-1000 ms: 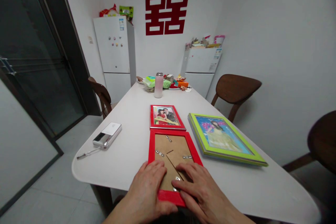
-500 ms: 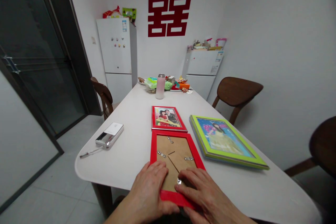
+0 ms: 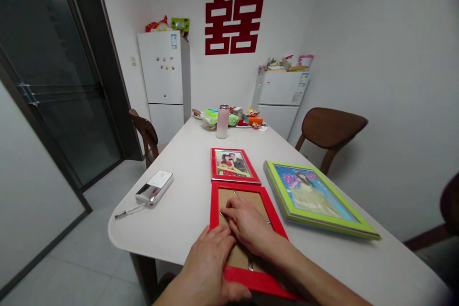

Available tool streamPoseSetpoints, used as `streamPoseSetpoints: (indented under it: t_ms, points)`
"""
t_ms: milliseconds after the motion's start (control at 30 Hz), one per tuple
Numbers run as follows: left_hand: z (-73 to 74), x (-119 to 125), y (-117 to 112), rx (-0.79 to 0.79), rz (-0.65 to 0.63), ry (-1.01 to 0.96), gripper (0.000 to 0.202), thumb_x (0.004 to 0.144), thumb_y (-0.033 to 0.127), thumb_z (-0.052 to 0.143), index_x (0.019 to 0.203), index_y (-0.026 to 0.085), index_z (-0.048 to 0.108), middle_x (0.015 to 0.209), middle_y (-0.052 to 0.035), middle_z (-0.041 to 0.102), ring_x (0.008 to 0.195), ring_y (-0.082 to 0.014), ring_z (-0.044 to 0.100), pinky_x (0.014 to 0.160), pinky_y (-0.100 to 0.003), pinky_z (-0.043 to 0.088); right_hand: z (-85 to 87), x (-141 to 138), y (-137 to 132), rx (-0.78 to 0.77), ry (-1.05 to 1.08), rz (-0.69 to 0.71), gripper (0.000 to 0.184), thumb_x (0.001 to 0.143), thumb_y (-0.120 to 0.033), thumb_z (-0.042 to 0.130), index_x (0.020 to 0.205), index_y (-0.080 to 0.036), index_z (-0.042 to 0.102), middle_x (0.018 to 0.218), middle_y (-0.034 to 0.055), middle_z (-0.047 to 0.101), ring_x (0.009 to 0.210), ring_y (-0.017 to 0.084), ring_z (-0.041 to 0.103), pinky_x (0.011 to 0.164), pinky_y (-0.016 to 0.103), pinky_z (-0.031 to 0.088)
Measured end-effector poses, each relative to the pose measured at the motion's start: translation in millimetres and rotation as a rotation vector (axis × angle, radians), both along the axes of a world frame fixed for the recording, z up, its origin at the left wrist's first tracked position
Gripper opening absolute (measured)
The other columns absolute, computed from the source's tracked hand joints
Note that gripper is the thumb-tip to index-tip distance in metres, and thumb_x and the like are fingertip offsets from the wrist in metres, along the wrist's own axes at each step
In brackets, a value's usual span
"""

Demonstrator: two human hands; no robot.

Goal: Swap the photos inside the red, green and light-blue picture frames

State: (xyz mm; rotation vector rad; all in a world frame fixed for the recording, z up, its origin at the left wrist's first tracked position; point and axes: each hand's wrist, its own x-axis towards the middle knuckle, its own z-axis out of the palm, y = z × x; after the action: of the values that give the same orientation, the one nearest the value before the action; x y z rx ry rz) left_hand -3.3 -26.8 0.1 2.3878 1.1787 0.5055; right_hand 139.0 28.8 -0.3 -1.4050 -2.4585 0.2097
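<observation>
A red picture frame (image 3: 214, 203) lies face down at the table's near edge, its brown backing board (image 3: 234, 256) upward, with small metal clips around the opening. My left hand (image 3: 210, 260) grips the frame's left side near the front corner, thumb along the front bar. Reaching across the board, my right hand (image 3: 247, 222) has its fingers bent and closed at the metal clip (image 3: 221, 213) on the left side, which they partly cover. Another metal clip (image 3: 250, 262) shows near the front bar. Just beyond, touching or nearly so, lies a second red picture frame (image 3: 233, 165), photo up.
Green picture frames (image 3: 319, 193) lie stacked on the right. A silver power bank (image 3: 155, 189) with a short cable is on the left. A pink bottle (image 3: 223, 122) stands farther back before packets and plates. Brown chairs (image 3: 332, 126) flank the white table (image 3: 179, 172).
My right hand has moved from the front clip forward and left across the backing board to the left-side clip. My left hand still holds the frame. The view has shifted slightly.
</observation>
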Motion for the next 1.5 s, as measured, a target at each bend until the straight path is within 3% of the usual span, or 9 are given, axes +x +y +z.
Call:
streamPoseSetpoints:
  t_ms: [100,333,567,733,1067,1200,1333,1400,1500]
  points:
    - [-1.1,0,1,0.0,-0.004,-0.007,0.082,0.045,0.044,0.073,0.117,0.018,0.042,0.124,-0.0088,0.044,0.113,-0.0258,0.039,0.097,-0.041,0.026,-2.7,-2,0,0.022,-0.043,0.033,0.018,0.077,-0.017,0.042,0.071,-0.017,0.059,0.079,0.0048,0.053,0.077,0.015,0.044,0.067,0.025,0.031]
    - [-1.5,0,1,-0.018,0.019,0.046,0.08,0.047,0.047,0.071,0.115,0.015,0.045,0.124,-0.0123,0.043,0.114,-0.0276,0.038,0.097,-0.043,0.025,-5.9,6,-5,0.036,-0.033,0.059,0.02,0.079,-0.017,0.039,0.086,-0.018,0.058,0.086,0.0059,0.054,0.082,0.016,0.045,0.073,0.026,0.032]
    - [-1.8,-1,-1,-0.018,0.027,0.075,0.074,0.047,0.047,0.071,0.109,0.012,0.051,0.123,-0.0153,0.043,0.113,-0.0289,0.038,0.097,-0.045,0.025,-3.6,22,29,0.052,0.064,-0.294,0.022,0.075,-0.019,0.041,0.085,-0.014,0.06,0.082,0.0076,0.061,0.075,0.015,0.054,0.065,0.023,0.036]
    - [-0.9,0,0,-0.02,0.007,0.113,0.074,0.049,0.049,0.07,0.108,0.008,0.051,0.123,-0.0175,0.043,0.113,-0.0304,0.037,0.097,-0.046,0.024,-10.0,22,48,0.035,0.065,-0.411,0.018,0.073,-0.022,0.044,0.068,-0.016,0.06,0.07,0.0077,0.063,0.064,0.016,0.055,0.057,0.024,0.033]
    - [-0.5,12,2,0.013,-0.061,0.135,0.068,0.054,0.048,0.068,0.108,0.011,0.049,0.12,-0.0204,0.045,0.111,-0.0339,0.039,0.094,-0.055,0.022,-8.5,20,53,0.043,0.208,-0.493,0.018,0.071,-0.02,0.044,0.066,-0.013,0.06,0.066,0.0102,0.063,0.06,0.017,0.055,0.053,0.025,0.033]
    - [-17.5,30,2,0.072,-0.137,0.171,0.037,0.07,0.033,0.057,0.102,0.016,0.051,0.124,-0.0183,0.04,0.115,-0.0321,0.034,0.093,-0.053,0.026,3.0,32,40,0.057,0.342,-0.396,0.024,0.075,-0.025,0.04,0.068,-0.015,0.06,0.07,0.0061,0.064,0.065,0.015,0.056,0.06,0.023,0.037]
    - [-29.9,25,0,0.1,-0.166,0.14,0.037,0.069,0.022,0.054,0.105,0.014,0.049,0.127,-0.0165,0.036,0.117,-0.0298,0.03,0.095,-0.046,0.029,10.7,63,14,0.032,0.576,-0.406,0.028,0.077,-0.031,0.037,0.085,-0.015,0.06,0.082,0.0056,0.064,0.074,0.015,0.057,0.067,0.024,0.041]
    - [-24.6,17,-2,0.125,-0.167,0.071,0.042,0.067,0.019,0.055,0.107,0.014,0.047,0.128,-0.0154,0.035,0.118,-0.029,0.03,0.096,-0.043,0.03,9.9,78,-3,-0.025,0.877,-0.491,0.03,0.074,-0.035,0.044,0.089,-0.015,0.058,0.081,0.0058,0.063,0.07,0.016,0.057,0.064,0.026,0.043]
    - [-2.7,9,-7,0.153,-0.101,-0.107,0.038,0.066,0.018,0.054,0.104,0.018,0.046,0.13,-0.012,0.034,0.118,-0.0271,0.03,0.096,-0.04,0.031,4.0,80,-28,-0.163,1.35,-0.571,0.033,0.066,-0.039,0.055,0.09,-0.017,0.057,0.075,0.0038,0.063,0.061,0.015,0.056,0.058,0.028,0.044]
